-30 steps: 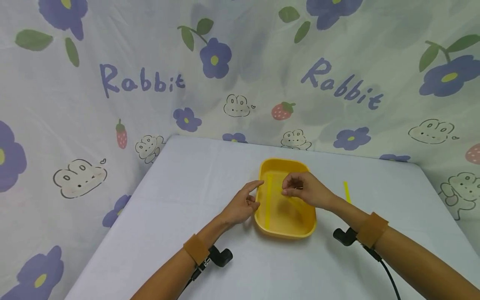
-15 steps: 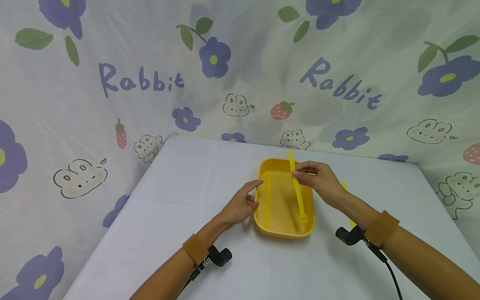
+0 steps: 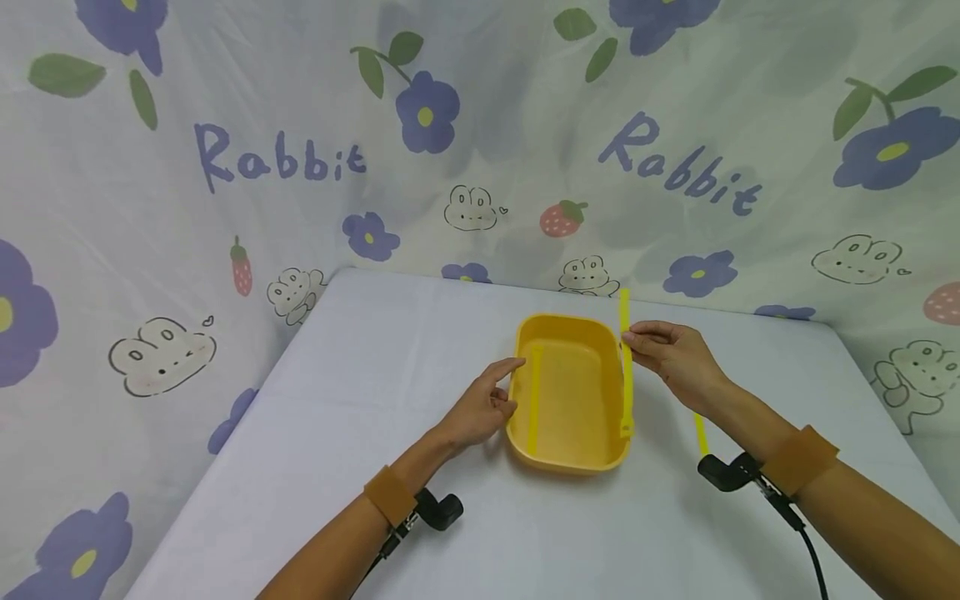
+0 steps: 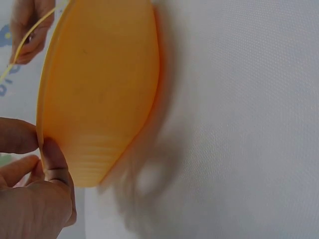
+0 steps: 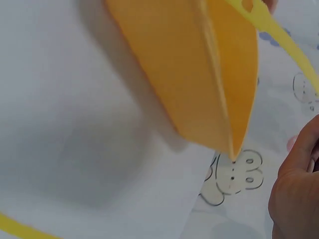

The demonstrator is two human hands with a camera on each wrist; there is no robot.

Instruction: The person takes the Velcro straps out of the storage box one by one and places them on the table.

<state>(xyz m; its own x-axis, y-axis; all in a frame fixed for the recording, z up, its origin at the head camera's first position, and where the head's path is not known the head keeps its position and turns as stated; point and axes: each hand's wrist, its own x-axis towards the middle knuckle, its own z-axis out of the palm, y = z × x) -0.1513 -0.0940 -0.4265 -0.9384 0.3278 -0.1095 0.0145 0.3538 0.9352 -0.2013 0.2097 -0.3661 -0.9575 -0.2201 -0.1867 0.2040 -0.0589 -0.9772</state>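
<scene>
My left hand (image 3: pixel 480 408) pinches the left rim of a yellow-orange plastic tray (image 3: pixel 566 465); in the left wrist view the thumb and a finger meet on that rim. Over the tray's right rim, my right hand (image 3: pixel 678 360) pinches a long thin yellow plastic strip (image 3: pixel 627 387) between thumb and fingertips. The strip hangs lengthwise along that side, and its wider lower end has a hole, seen in the right wrist view. Inside the tray, near its left wall, lies another yellow strip (image 3: pixel 535 400).
On the table right of the tray, partly hidden by my right forearm, lies a further yellow strip (image 3: pixel 701 435). A white cloth covers the table (image 3: pixel 360 358). Behind it hangs a curtain (image 3: pixel 510 125) printed with flowers and rabbits. Both wrists carry a strapped-on camera.
My right hand has lifted the yellow strip up out of the tray's interior and moved it right, to above the right rim. My left hand stays on the left rim.
</scene>
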